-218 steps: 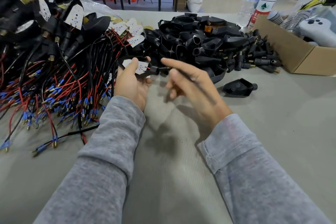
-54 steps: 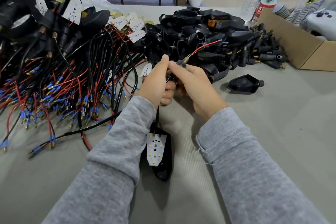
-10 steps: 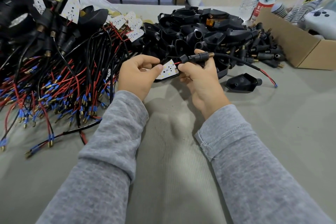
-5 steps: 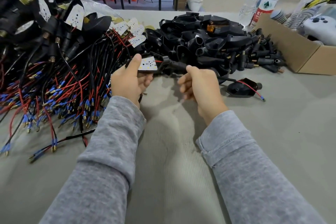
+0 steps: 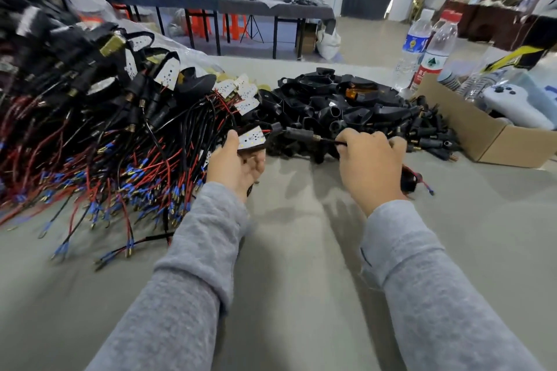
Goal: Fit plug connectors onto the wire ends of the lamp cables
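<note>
Cable [image 5: 327, 139] looks light and limp; my right hand [image 5: 369, 164] pinches it behind the stiff plug [image 5: 297, 133], while my left hand [image 5: 235, 164] grips the lamp [image 5: 251, 138], the firmer hold.

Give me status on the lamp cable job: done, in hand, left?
Done: apparently the big heap of wired lamps at left, though I can't check each. In hand: the left hand holds one lamp, the right hand pinches its cable past the black sleeve. Left: a sizeable pile of loose black housings.
</note>
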Demonstrator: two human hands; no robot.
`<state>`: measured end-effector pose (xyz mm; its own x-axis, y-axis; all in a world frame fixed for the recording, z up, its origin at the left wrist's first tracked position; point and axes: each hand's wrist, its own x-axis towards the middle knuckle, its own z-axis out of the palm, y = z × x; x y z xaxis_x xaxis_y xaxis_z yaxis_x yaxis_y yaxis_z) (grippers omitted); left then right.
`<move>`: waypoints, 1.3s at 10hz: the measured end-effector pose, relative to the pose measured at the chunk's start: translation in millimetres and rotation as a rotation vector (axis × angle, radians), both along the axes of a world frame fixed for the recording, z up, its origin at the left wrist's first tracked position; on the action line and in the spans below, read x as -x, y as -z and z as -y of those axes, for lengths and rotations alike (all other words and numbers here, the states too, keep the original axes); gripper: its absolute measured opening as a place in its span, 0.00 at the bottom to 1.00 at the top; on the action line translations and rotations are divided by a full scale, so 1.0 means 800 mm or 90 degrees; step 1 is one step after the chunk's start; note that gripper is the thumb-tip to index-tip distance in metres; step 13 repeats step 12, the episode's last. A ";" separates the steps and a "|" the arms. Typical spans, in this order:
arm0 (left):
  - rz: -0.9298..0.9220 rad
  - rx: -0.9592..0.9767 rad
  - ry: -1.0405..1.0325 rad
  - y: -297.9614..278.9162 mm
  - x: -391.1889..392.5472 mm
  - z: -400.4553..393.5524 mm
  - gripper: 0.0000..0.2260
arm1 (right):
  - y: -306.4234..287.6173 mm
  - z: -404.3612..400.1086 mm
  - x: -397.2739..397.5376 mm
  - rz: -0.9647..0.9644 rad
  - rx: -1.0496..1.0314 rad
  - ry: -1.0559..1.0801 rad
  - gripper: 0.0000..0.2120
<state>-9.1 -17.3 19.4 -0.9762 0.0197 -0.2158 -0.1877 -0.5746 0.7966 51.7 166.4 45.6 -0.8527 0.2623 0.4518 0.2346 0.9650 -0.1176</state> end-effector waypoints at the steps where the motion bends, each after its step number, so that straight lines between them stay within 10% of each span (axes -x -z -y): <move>1: 0.058 -0.087 -0.005 -0.024 -0.004 0.009 0.19 | -0.036 0.004 -0.010 -0.003 0.077 -0.109 0.07; 3: 0.070 -0.292 0.024 -0.078 -0.017 0.059 0.24 | -0.066 0.057 -0.027 0.073 0.260 -0.259 0.06; 6: 0.017 0.299 -0.133 -0.150 0.041 0.204 0.12 | -0.071 0.206 0.000 0.474 0.499 -0.533 0.08; 8: -0.139 0.256 -0.169 -0.200 0.092 0.257 0.16 | -0.092 0.296 0.056 0.349 0.625 -0.563 0.10; 9: -0.196 0.404 -0.150 -0.183 0.115 0.270 0.39 | -0.097 0.334 0.088 0.320 0.791 -0.527 0.07; 10: -0.211 0.632 -0.092 -0.139 0.124 0.268 0.32 | -0.081 0.351 0.106 0.336 0.941 -0.512 0.02; 11: -0.239 0.843 -0.074 -0.118 0.125 0.275 0.20 | -0.070 0.346 0.098 0.336 0.887 -0.508 0.21; 13: -0.256 0.874 -0.112 -0.120 0.121 0.279 0.16 | -0.068 0.308 0.081 0.284 0.835 -0.505 0.17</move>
